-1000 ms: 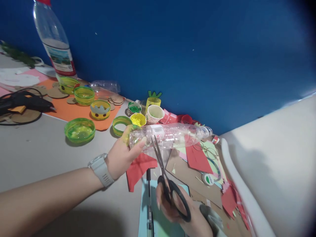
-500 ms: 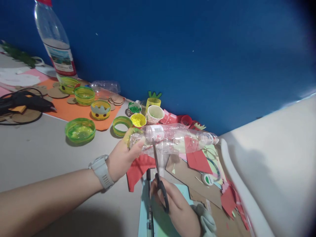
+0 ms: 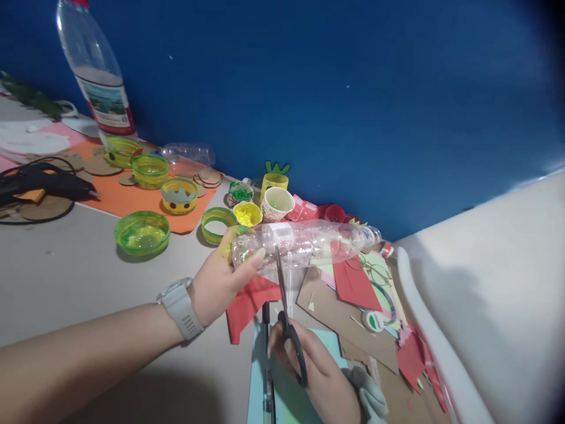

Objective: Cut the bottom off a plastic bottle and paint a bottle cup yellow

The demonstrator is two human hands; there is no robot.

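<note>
A clear plastic bottle (image 3: pixel 318 238) lies sideways in the air over the table, its neck pointing right. My left hand (image 3: pixel 225 280), with a grey watch on the wrist, is closed around the bottle's base end. In my right hand (image 3: pixel 304 359) is a pair of scissors (image 3: pixel 282 288) with black handles. Their blades point up and reach the bottle's near side by the label (image 3: pixel 285 235); I cannot tell whether they have cut into it. Beneath the bottle lie a piece of red paper (image 3: pixel 251 300) and brown cardboard (image 3: pixel 339 306).
Left stand green-and-yellow painted bottle rings (image 3: pixel 142 232), a glue gun (image 3: pixel 48 182) and a tall bottle (image 3: pixel 101 88). Behind my left hand are paper cups (image 3: pixel 277 203) and a cup of yellow bits (image 3: pixel 247 214). A blue partition (image 3: pixel 331 118) closes off the back.
The bottle's neck end has swung a little left and up, uncovering a small red-and-white piece near the wall. My left thumb has shifted slightly along the bottle. The scissors have barely moved.
</note>
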